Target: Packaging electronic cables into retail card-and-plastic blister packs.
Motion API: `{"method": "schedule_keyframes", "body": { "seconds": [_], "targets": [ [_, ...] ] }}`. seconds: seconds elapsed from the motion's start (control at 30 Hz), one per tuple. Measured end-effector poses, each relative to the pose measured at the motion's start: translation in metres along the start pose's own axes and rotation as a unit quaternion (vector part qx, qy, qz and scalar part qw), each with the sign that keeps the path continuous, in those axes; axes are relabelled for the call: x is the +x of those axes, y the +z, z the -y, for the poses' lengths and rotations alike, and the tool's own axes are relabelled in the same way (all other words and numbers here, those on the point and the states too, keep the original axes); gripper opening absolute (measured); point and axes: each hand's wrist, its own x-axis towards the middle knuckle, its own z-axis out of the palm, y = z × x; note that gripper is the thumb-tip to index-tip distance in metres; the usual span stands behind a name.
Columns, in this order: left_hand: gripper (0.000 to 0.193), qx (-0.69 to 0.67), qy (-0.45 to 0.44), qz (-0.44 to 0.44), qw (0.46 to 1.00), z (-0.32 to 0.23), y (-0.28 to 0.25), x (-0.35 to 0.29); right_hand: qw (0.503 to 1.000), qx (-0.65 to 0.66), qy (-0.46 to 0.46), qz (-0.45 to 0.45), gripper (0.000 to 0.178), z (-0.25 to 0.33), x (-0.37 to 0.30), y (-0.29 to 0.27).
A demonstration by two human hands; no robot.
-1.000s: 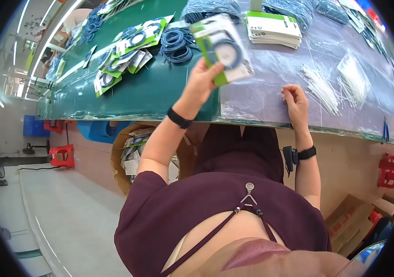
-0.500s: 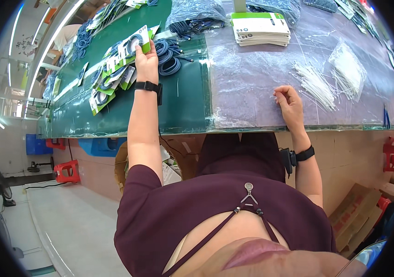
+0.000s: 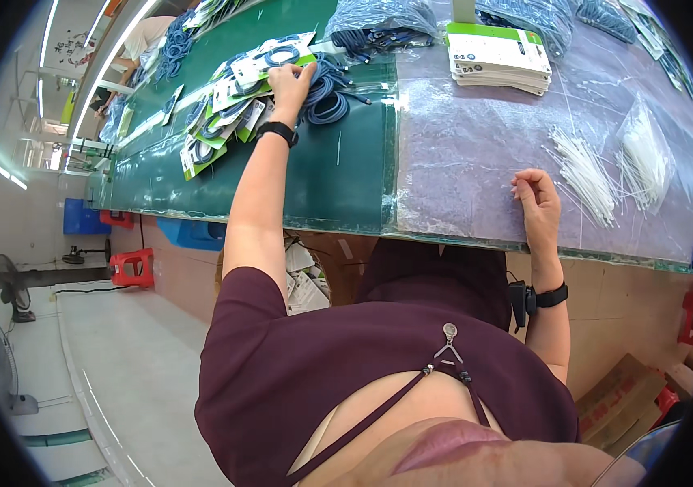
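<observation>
My left hand [image 3: 291, 88] is over the near right edge of a pile of carded cables, its fingers curled down and their tips hidden. Just beyond the fingers lies a white and green card with a coiled blue cable [image 3: 282, 55], on top of the pile. Loose blue cables [image 3: 327, 104] lie in coils right beside this hand. My right hand [image 3: 540, 209] is held above the near part of the purplish table cover, thumb and fingers pinched together. Whatever is in that pinch is too small to make out. Loose white cable ties [image 3: 583, 174] lie to its right.
A stack of white and green cards [image 3: 499, 61] sits at the back middle. Bagged blue cables [image 3: 383, 24] lie behind it to the left. A clear bag of white ties [image 3: 645, 158] is at the right. The table's front edge [image 3: 306, 230] runs before me.
The carded cable my left hand held up now lies on the pile, and that hand has turned over with its fingers curled down. My right hand stays pinched. The view has shifted slightly.
</observation>
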Motion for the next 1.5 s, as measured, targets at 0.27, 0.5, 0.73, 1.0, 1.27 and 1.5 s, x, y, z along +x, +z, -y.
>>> {"method": "schedule_keyframes", "body": {
  "seconds": [0.27,0.5,0.73,1.0,1.27,1.5],
  "targets": [
    [0.066,0.089,0.062,-0.010,0.994,-0.049,-0.011,-0.042,1.000,-0.020,-0.004,0.005,0.007,0.000,-0.003,0.001],
    [0.068,0.019,0.074,-0.013,0.997,-0.112,0.014,-0.077,0.998,-0.064,-0.004,0.002,0.008,0.001,-0.003,0.005],
    [0.059,-0.053,0.059,-0.014,0.997,-0.129,0.028,-0.057,0.996,-0.084,-0.020,0.000,0.007,-0.002,-0.003,0.005],
    [0.046,0.194,0.061,0.091,0.975,-0.016,0.019,0.013,0.995,-0.097,-0.019,0.010,0.008,-0.002,-0.001,0.005],
    [0.024,-0.117,-0.048,0.119,0.985,-0.013,-0.010,0.026,0.999,-0.051,-0.015,-0.006,0.008,-0.004,-0.002,-0.001],
    [0.025,-0.820,-0.333,0.137,0.445,-0.007,-0.052,0.030,0.997,-0.077,-0.031,-0.009,0.007,-0.006,-0.001,0.001]
  ]
}}
